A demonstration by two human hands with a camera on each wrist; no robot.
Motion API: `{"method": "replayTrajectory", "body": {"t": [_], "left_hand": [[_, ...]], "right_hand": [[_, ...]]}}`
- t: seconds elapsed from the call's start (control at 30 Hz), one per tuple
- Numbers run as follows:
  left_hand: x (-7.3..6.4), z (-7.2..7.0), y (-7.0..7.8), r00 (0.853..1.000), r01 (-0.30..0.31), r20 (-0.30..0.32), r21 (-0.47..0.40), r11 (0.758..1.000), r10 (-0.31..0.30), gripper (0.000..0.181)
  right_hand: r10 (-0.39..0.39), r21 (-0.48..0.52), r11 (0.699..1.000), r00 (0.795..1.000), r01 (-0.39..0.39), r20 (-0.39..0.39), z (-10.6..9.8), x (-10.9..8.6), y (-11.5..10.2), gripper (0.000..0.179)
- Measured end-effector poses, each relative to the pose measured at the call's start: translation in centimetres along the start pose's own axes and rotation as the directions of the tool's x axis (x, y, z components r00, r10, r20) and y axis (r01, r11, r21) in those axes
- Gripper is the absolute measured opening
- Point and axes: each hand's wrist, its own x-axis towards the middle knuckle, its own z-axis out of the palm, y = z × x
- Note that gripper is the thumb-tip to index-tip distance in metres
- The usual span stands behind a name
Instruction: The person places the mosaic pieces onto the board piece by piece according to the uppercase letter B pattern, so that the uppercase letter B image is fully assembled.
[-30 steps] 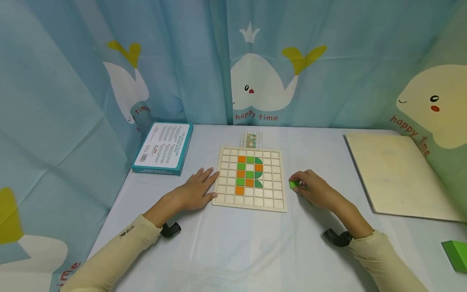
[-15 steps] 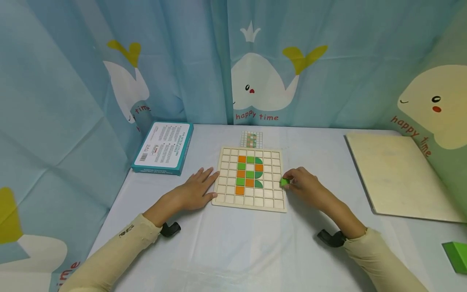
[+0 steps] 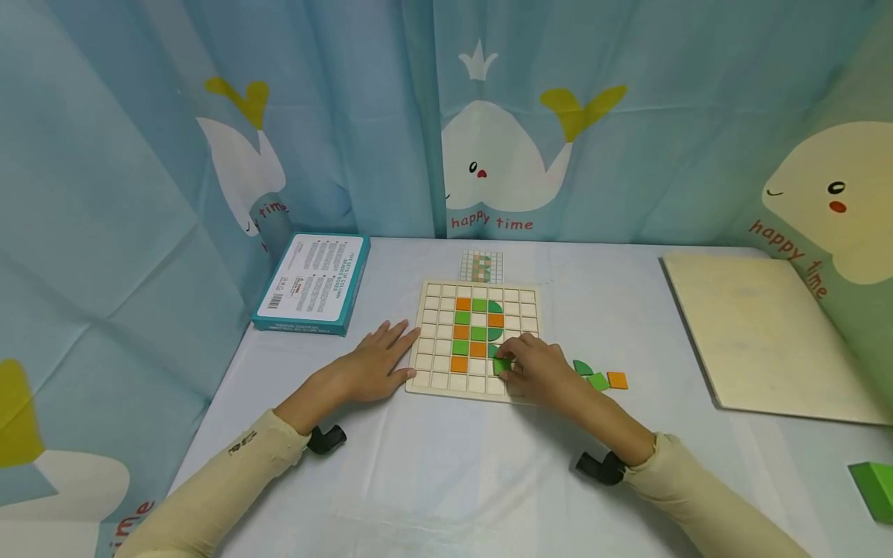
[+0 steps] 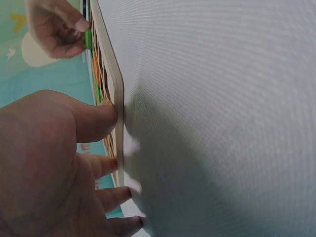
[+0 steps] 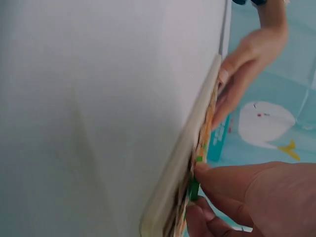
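Observation:
A square wooden grid board (image 3: 439,380) lies on the table with orange, light green and dark green tiles in its cells, roughly in a letter R. My right hand (image 3: 540,370) is over the board's lower right part and pinches a light green square tile (image 3: 501,366) between thumb and fingers, tilted, just right of the pattern's lower end. In the right wrist view, fingertips hold the green tile (image 5: 193,188) close to the board's surface. My left hand (image 3: 377,364) lies with spread fingers on the table, thumb and fingertips touching the board's left edge.
Beside my right forearm lie a dark green quarter-circle tile (image 3: 582,368), a light green tile (image 3: 598,381) and an orange tile (image 3: 617,380). A pattern card (image 3: 481,267) lies behind the board. A teal box (image 3: 314,283), a wooden panel (image 3: 760,333) and a green block (image 3: 872,488) stand further out.
My right hand has moved left from the table beside the board to over its lower right cells, carrying the light green tile. Loose tiles behind it now show. My left hand stays put.

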Motion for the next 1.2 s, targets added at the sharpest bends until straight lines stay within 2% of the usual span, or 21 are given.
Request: {"method": "replayTrajectory", "body": {"t": [0.17, 0.3, 0.6, 0.77, 0.97, 1.1, 1.2], "left_hand": [[0.0, 0.0, 0.0, 1.0, -0.003, -0.001, -0.005, 1.0, 0.003, 0.073], [0.0, -0.1, 0.0, 1.0, 0.002, 0.004, -0.015, 1.0, -0.002, 0.073], [-0.1, -0.2, 0.0, 1.0, 0.012, 0.015, -0.024, 1.0, -0.011, 0.074], [0.1, -0.1, -0.1, 1.0, 0.008, 0.013, -0.016, 1.0, -0.008, 0.074], [0.1, 0.1, 0.0, 1.0, 0.015, 0.0, 0.006, 1.0, -0.015, 0.074], [0.2, 0.2, -0.1, 1.0, 0.016, 0.005, 0.009, 1.0, -0.016, 0.074], [0.3, 0.3, -0.1, 1.0, 0.015, 0.003, 0.009, 1.0, -0.015, 0.074]], "right_hand": [[-0.03, -0.023, 0.999, 0.999, 0.029, -0.039, 0.9, -0.1, -0.7, 0.013], [-0.038, -0.038, 0.999, 0.998, 0.036, -0.058, 1.2, -0.3, -1.0, 0.015], [-0.055, -0.041, 0.998, 0.996, 0.053, -0.071, 0.6, -0.8, -1.1, 0.014], [-0.046, -0.002, 0.999, 0.997, 0.046, -0.057, -0.8, -1.5, -0.7, 0.018], [0.002, 0.015, 1.0, 1.0, -0.002, -0.028, -3.8, -3.0, 1.1, 0.021], [0.055, -0.028, 0.998, 0.998, -0.054, 0.024, -5.6, -4.6, 2.9, 0.024], [0.127, -0.093, 0.988, 0.99, -0.121, 0.062, -6.3, -5.6, 4.2, 0.028]]}}
